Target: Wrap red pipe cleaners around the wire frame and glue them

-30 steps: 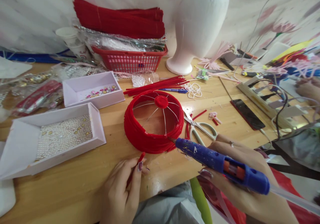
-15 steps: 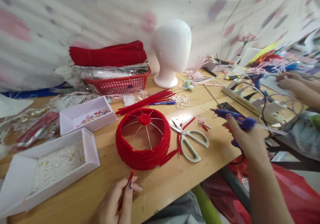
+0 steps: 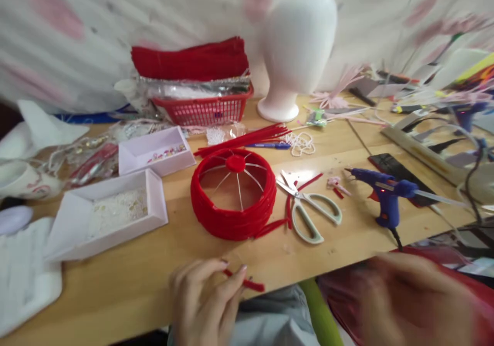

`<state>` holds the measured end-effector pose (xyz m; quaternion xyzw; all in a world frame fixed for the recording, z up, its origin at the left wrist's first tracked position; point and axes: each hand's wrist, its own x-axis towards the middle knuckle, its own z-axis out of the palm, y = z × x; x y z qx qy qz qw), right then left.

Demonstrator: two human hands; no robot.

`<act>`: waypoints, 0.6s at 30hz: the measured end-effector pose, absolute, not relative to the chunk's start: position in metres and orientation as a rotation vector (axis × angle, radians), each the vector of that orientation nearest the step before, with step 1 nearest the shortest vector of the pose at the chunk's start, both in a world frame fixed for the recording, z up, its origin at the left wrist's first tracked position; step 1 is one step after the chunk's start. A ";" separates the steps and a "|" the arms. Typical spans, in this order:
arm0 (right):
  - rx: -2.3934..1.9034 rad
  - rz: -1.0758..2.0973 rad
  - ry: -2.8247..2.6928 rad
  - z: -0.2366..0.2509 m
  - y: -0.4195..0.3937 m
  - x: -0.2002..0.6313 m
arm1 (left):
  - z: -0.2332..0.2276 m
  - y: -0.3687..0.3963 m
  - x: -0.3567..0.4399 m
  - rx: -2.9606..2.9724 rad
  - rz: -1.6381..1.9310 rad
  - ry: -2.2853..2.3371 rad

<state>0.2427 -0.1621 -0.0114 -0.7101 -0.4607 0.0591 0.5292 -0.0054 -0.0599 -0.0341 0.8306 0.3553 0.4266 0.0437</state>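
My left hand (image 3: 206, 299), at the table's front edge, pinches a short piece of red pipe cleaner (image 3: 253, 285) between thumb and fingers. My right hand (image 3: 412, 299) is smeared by motion at the lower right, in front of the table edge. Nothing can be made out in it. Behind it, the blue hot glue gun (image 3: 387, 197) rests on the table with a clear glue stick out of its back. A round wire frame wrapped in red pipe cleaner (image 3: 231, 225) sits beyond my left hand. Scissors (image 3: 307, 207) lie spread on its right, by loose red pieces.
Two white trays, one of pearl beads (image 3: 116, 210) and one of gems (image 3: 168, 153), stand at left. A red basket (image 3: 208, 110), foam head (image 3: 295, 53) and bundle of red pipe cleaners (image 3: 247, 139) are behind. At right are a phone (image 3: 399, 179) and power strip (image 3: 424, 150).
My right hand has let go of the glue gun, which now lies on the table, and moved down toward me. My left hand has shifted right with the red pipe cleaner piece. The view has turned left.
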 end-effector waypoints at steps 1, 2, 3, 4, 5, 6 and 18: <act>-1.637 0.180 -1.238 -0.011 -0.157 0.221 | -0.031 -0.061 0.000 2.577 1.265 1.028; -1.548 0.257 -1.390 -0.012 -0.149 0.203 | -0.028 -0.062 0.004 2.623 1.205 0.963; -1.510 0.334 -1.479 -0.012 -0.140 0.188 | -0.025 -0.062 0.008 2.646 1.175 0.941; -1.495 0.374 -1.498 -0.013 -0.132 0.178 | -0.022 -0.061 0.011 2.669 1.159 0.920; -1.466 0.418 -1.509 -0.013 -0.124 0.172 | -0.018 -0.060 0.013 2.680 1.153 0.920; -1.444 0.454 -1.500 -0.013 -0.118 0.170 | -0.015 -0.059 0.014 2.672 1.158 0.935; -1.128 1.018 -0.962 -0.017 -0.104 0.189 | -0.006 -0.056 0.008 1.778 1.085 0.942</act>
